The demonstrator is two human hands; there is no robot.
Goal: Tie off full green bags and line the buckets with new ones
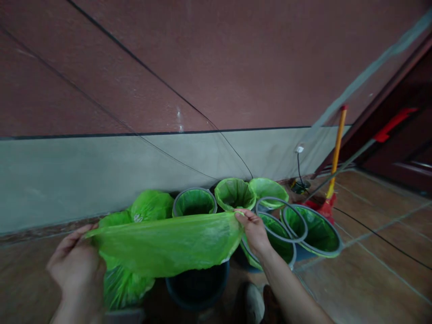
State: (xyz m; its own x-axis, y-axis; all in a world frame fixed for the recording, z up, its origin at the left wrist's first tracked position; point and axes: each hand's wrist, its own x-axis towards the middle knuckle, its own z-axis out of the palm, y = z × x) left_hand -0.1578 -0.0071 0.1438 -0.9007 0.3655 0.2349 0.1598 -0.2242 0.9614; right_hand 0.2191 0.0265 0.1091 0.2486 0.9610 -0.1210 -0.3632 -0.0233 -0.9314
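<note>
A green plastic bin bag [168,243] is stretched flat between my two hands. My left hand [76,263] pinches its left edge, fingers closed on the plastic. My right hand [253,229] grips the right corner. Under the bag stands a dark grey bucket [197,288] with no liner showing. Left of it is a bin covered in crumpled green bag [123,281].
Several grey bins lined with green bags [195,202] [317,229] crowd the floor along the wall. A loose grey ring [281,211] lies across two of them. A yellow-handled broom [334,166] leans at the right. Black cables [371,231] run over the tiled floor. My shoe [253,303] is below.
</note>
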